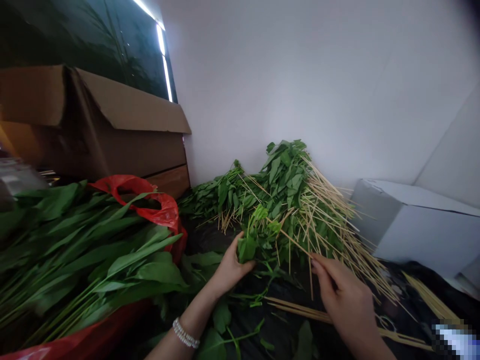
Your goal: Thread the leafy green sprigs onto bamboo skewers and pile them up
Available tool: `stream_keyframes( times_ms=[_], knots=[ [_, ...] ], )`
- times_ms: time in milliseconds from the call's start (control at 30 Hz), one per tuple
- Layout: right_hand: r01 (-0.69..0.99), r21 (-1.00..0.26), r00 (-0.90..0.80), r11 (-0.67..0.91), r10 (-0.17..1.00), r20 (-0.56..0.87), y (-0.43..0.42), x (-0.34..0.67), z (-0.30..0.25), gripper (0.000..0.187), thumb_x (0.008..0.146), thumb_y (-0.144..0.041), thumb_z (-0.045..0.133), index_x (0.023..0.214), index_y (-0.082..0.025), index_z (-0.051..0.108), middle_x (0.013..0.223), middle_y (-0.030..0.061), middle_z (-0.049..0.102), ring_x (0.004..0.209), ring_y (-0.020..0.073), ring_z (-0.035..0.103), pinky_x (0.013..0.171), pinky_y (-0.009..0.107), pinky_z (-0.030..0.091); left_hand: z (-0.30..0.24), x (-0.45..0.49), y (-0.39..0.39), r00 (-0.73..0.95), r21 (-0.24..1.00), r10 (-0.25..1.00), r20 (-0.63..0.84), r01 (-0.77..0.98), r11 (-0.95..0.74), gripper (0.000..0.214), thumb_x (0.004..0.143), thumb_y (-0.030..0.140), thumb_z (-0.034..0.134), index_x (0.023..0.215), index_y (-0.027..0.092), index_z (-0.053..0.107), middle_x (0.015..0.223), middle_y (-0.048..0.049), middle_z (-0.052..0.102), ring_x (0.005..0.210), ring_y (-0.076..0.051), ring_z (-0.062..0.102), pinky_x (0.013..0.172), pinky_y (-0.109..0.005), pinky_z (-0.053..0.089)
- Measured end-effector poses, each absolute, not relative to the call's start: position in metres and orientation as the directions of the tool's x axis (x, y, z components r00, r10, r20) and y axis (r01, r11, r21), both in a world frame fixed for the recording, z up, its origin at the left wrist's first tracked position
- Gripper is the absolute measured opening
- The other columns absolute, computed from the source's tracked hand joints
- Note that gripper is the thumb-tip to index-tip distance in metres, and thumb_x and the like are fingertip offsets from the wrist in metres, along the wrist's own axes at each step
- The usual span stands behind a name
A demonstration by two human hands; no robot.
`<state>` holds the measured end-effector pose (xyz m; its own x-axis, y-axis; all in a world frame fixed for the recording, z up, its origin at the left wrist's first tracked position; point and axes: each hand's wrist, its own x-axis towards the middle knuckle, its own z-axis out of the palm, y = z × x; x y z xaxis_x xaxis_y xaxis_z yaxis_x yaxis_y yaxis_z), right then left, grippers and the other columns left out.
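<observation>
Apparently for steadiness, left hand (229, 267) grips leaves (246, 248) between thumb and fingers | right hand (345, 295) pinches thin stick (296, 243) near one end, likely for control | leaf-and-stick pile (287, 175) beyond

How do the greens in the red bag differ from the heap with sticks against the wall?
The bagged greens show long stems and no visible sticks; the heap has many thin sticks jutting out.
The bagged greens lie close to the camera at left; the heap sits farther off by the pale wall.
Both are green and leafy.
</observation>
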<state>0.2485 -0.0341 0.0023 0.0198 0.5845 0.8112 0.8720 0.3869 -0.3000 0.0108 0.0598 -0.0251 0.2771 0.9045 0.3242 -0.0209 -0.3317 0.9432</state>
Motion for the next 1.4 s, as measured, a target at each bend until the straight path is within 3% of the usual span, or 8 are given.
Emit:
stream_keyframes(
  times_ms=[233,333,467,700,800,900,1167,1400],
  knots=[
    [0.78,-0.61,0.374,0.136,0.68,0.631,-0.03,0.264,0.051,0.038,0.085,-0.052,0.05,0.101,-0.025,0.071,0.079,0.0005,0.074,0.072,0.0208,0.07,0.068,0.031,0.052,-0.043,0.012,0.061,0.329,0.848,0.904,0.274,0.361,-0.389,0.066,0.066,0.011,0.065,0.13,0.014,0.054,0.115,-0.0073,0.068,0.104,-0.024,0.061,0.095,-0.033,0.045],
    [0.724,-0.672,0.408,0.156,0.689,0.599,-0.022,0.265,0.071,0.043,0.081,-0.055,0.051,0.097,-0.022,0.072,0.075,0.0024,0.073,0.068,0.0214,0.067,0.065,0.031,0.051,-0.041,0.012,0.059,0.401,0.838,0.886,0.233,0.38,-0.392,0.044,0.072,0.011,0.055,0.114,0.015,0.067,0.103,-0.0053,0.073,0.098,-0.022,0.065,0.09,-0.03,0.047],
    [0.695,-0.69,0.425,0.203,0.658,0.622,-0.01,0.259,0.095,0.041,0.082,-0.052,0.051,0.097,-0.02,0.072,0.072,0.0029,0.072,0.06,0.019,0.061,0.058,0.03,0.046,-0.043,0.012,0.058,0.43,0.815,0.872,0.235,0.402,-0.417,0.041,0.072,0.01,0.051,0.106,0.018,0.073,0.103,-0.0035,0.074,0.096,-0.02,0.066,0.088,-0.027,0.047],
    [0.706,-0.618,0.346,0.345,0.594,0.726,0.019,0.25,0.112,0.036,0.087,-0.047,0.05,0.102,-0.022,0.07,0.072,0.0012,0.069,0.051,0.0146,0.052,0.051,0.027,0.041,-0.049,0.013,0.056,0.44,0.816,0.864,0.244,0.388,-0.428,0.027,0.083,0.023,0.051,0.095,0.019,0.075,0.092,-0.0026,0.076,0.088,-0.021,0.067,0.082,-0.029,0.048],
    [0.786,-0.501,0.172,0.362,0.65,0.74,0.031,0.251,0.108,0.032,0.087,-0.042,0.05,0.1,-0.022,0.071,0.068,0.0006,0.069,0.047,0.0145,0.052,0.049,0.027,0.041,-0.045,0.013,0.054,0.42,0.835,0.875,0.241,0.37,-0.408,0.027,0.078,0.029,0.064,0.102,0.02,0.073,0.097,-0.0031,0.075,0.091,-0.022,0.067,0.084,-0.031,0.048],
    [0.808,-0.458,0.095,0.369,0.687,0.72,0.036,0.255,0.105,0.032,0.087,-0.041,0.05,0.099,-0.021,0.072,0.068,0.0002,0.07,0.048,0.015,0.055,0.048,0.026,0.042,-0.037,0.012,0.054,0.321,0.855,0.892,0.318,0.309,-0.416,0.055,0.064,0.035,0.08,0.115,0.018,0.066,0.112,-0.0078,0.069,0.103,-0.025,0.062,0.093,-0.033,0.045],
    [0.751,-0.527,0.128,0.397,0.696,0.706,0.019,0.257,0.107,0.031,0.086,-0.042,0.051,0.1,-0.024,0.071,0.067,-0.0003,0.069,0.05,0.016,0.056,0.047,0.027,0.041,-0.029,0.011,0.064,-0.001,0.921,0.926,0.377,0.106,-0.375,0.038,0.075,0.034,0.069,0.107,0.014,0.061,0.104,-0.0109,0.066,0.098,-0.023,0.062,0.087,-0.035,0.049],
    [0.609,-0.578,-0.111,0.544,0.78,0.616,0.025,0.21,0.102,0.026,0.089,-0.032,0.048,0.109,-0.023,0.062,0.069,-0.0009,0.067,0.055,0.0157,0.059,0.049,0.026,0.041,-0.036,0.019,0.054,0.144,0.87,0.943,0.299,0.365,-0.331,0.028,0.071,0.014,0.063,0.098,0.018,0.067,0.101,-0.0075,0.069,0.099,-0.024,0.061,0.092,-0.037,0.044]
  ],
)
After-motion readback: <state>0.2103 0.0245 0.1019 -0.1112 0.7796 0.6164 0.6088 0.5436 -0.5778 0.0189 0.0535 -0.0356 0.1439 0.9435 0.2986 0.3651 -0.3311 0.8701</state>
